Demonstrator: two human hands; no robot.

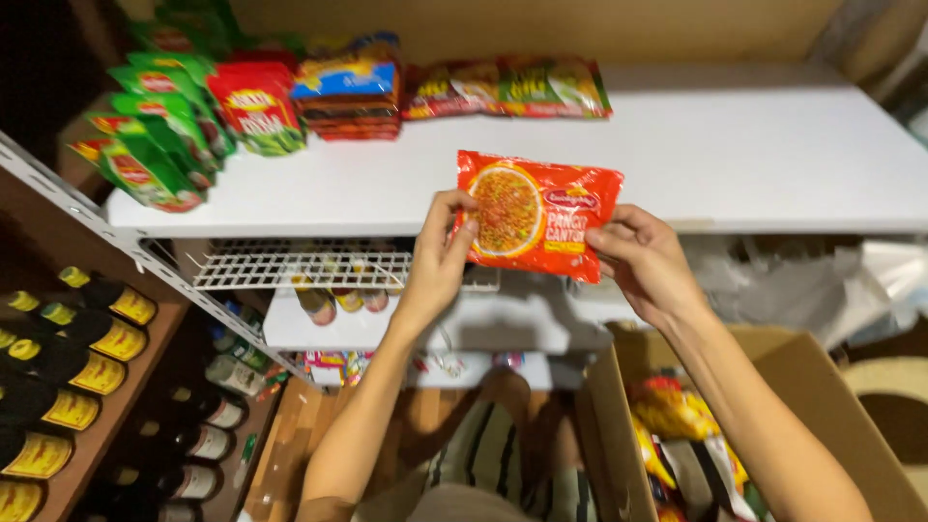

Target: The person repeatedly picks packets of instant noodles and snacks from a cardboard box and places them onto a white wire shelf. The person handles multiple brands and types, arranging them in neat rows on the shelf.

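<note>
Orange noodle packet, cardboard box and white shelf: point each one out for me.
orange noodle packet point(537, 215), head view, middle of its front.
cardboard box point(607, 425), head view, its left wall.
white shelf point(735, 155), head view, bare top surface.

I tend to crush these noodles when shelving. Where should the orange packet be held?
By its short side edges, one from each side, as the left hand and right hand hold the orange noodle packet now: the flat sealed margins probably spare the brittle noodle block in the middle.
</note>
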